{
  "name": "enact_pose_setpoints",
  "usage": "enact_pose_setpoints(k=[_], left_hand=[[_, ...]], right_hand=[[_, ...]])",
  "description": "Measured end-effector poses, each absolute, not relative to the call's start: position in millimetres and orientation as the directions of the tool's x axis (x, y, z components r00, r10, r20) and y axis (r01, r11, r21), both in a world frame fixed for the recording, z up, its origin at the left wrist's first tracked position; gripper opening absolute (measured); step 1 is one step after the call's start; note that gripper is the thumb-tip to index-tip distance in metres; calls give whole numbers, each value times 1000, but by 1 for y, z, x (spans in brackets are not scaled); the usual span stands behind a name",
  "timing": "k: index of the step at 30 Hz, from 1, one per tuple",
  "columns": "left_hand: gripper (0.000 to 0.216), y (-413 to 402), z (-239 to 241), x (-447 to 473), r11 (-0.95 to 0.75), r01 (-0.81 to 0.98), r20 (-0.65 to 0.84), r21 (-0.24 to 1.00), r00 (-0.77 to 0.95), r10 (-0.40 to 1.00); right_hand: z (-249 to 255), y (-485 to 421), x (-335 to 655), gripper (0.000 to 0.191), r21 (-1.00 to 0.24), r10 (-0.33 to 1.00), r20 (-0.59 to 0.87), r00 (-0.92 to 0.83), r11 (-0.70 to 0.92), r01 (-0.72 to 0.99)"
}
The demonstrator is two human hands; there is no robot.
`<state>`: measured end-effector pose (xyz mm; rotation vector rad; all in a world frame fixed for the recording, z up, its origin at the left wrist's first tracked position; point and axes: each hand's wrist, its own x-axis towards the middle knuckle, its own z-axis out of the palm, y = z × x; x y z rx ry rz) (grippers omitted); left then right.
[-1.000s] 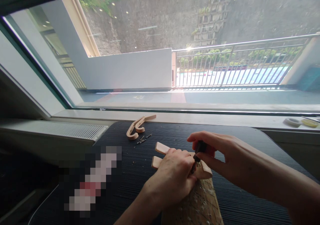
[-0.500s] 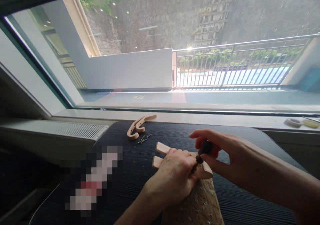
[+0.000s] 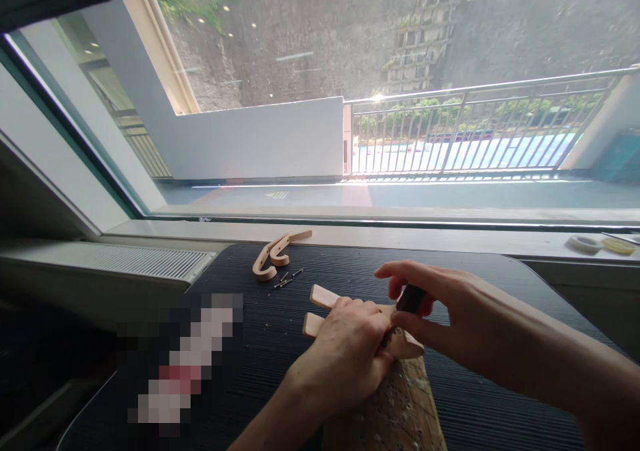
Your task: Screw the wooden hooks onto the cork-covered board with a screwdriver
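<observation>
My left hand [image 3: 345, 344] is closed over a pale wooden piece [image 3: 411, 348], pressing it onto a scarred wooden board [image 3: 387, 414]. Two rounded prongs [image 3: 324, 296] of pale wood stick out on its left side. Between the thumb and fingers of my right hand [image 3: 443, 297] is a short black handle, which looks like a stubby screwdriver [image 3: 411, 298]. It is tilted, its lower end down against the wood close to my left thumb. The tip is hidden by my hands.
Beyond my left hand lie two curved wooden hooks [image 3: 264, 263] and several screws [image 3: 286, 279] on the black table [image 3: 270, 377]. A blurred patch [image 3: 180, 364] covers something at the left. Rolls of tape [image 3: 585, 244] rest on the windowsill at the right.
My right hand has turned and shifted slightly left and down, and the black handle has rotated with it. My left hand and the wood stay in place.
</observation>
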<state>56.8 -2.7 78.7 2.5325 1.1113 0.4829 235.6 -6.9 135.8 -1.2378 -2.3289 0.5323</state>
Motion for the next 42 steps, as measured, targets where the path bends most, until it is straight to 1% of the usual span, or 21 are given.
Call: enact_pose_setpoints(k=[2, 3, 7, 11, 14, 15, 18, 23, 28, 31, 34, 39, 42], left_hand=[[9, -3, 79, 57, -638, 633, 174, 437, 637, 751], [10, -3, 79, 56, -637, 634, 173, 439, 636, 752], [6, -4, 80, 56, -628, 652, 151, 425, 633, 759], [10, -8, 86, 54, -597, 718, 129, 358, 595, 793], [3, -11, 91, 50, -580, 755, 111, 307, 577, 809], [5, -12, 92, 49, -580, 756, 106, 304, 578, 809], [11, -12, 94, 49, -581, 749, 103, 319, 582, 807], [9, -11, 93, 50, -591, 740, 112, 321, 590, 800], [6, -11, 93, 50, -576, 746, 105, 334, 578, 809], [5, -11, 94, 50, -566, 739, 98, 366, 574, 813], [5, -12, 94, 50, -560, 743, 98, 366, 568, 817], [8, -10, 92, 51, -573, 747, 114, 336, 572, 812], [7, -10, 91, 51, -580, 746, 121, 327, 576, 808]], right_hand=[[138, -9, 237, 40, -542, 847, 193, -496, 513, 665], [139, -10, 237, 39, -546, 847, 188, -497, 511, 664], [141, -9, 236, 28, -552, 843, 171, -511, 511, 658], [141, -6, 235, 24, -528, 838, 205, -506, 530, 664], [141, -6, 236, 26, -515, 838, 215, -502, 534, 671], [141, -7, 236, 26, -510, 838, 213, -503, 535, 674], [139, -6, 237, 28, -496, 836, 218, -503, 539, 681], [132, -1, 237, 28, -476, 833, 241, -499, 549, 687], [136, -5, 233, 27, -504, 831, 222, -510, 545, 670], [139, -9, 234, 31, -532, 833, 195, -517, 533, 658], [137, -8, 235, 35, -541, 843, 191, -503, 518, 663], [133, -2, 234, 27, -509, 854, 213, -475, 512, 692], [135, -2, 233, 25, -501, 854, 210, -476, 513, 698]])
